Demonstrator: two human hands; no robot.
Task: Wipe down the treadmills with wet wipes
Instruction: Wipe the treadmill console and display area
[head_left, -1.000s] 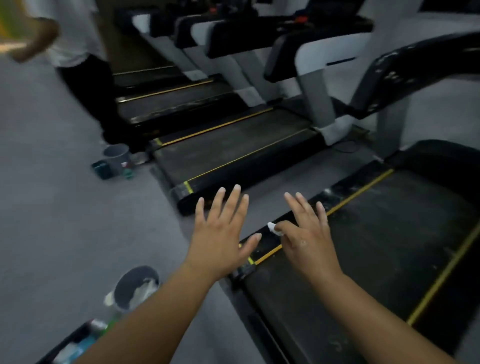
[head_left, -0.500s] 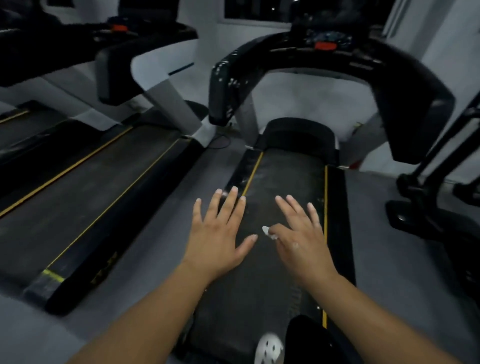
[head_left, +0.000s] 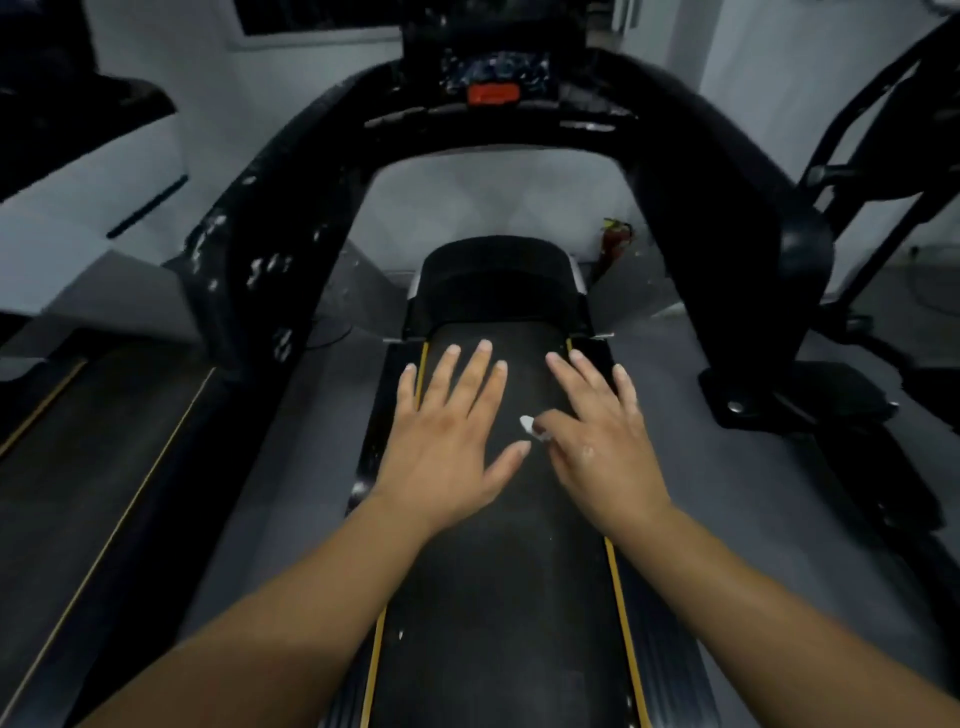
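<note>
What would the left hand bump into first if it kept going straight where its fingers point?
Probably the black motor cover at the front of the treadmill belt: the left hand points that way. Its height is unclear, so it might pass above, toward the console.

Centre: belt (head_left: 498, 597) runs fwd to hood (head_left: 493, 280), console (head_left: 493, 93) above. L hand (head_left: 447, 441) & R hand (head_left: 597, 447) side by side over belt; wipe (head_left: 527, 422) at R thumb. 2nd treadmill (head_left: 93, 467) left, other machine (head_left: 810, 395) right.
</note>
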